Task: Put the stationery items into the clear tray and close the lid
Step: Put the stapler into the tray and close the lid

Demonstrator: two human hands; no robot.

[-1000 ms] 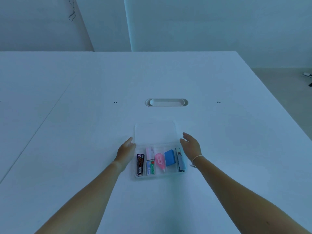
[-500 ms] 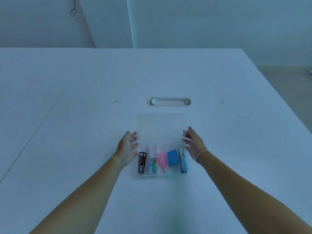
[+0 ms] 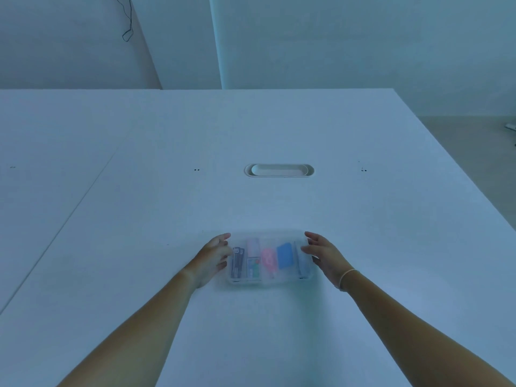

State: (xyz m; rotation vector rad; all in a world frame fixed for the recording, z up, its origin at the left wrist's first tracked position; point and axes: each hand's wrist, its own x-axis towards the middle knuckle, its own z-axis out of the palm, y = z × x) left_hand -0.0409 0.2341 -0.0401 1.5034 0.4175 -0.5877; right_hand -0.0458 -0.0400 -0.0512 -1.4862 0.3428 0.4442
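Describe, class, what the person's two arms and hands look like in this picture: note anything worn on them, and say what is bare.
Both forearms are bare, with no sleeves in view. The left hand wears nothing: no glove, ring or watch shows. The right hand is also ungloved, but a thin pale band circles its wrist like a slim bracelet or hair tie. No markings or tools on either arm.

We think this is an office or a meeting room. We see a big white table (image 3: 279, 129) with an oval cable port (image 3: 279, 170) in its middle, plain pale walls (image 3: 349, 40) behind it, and a thin cable (image 3: 128, 20) hanging on the wall.
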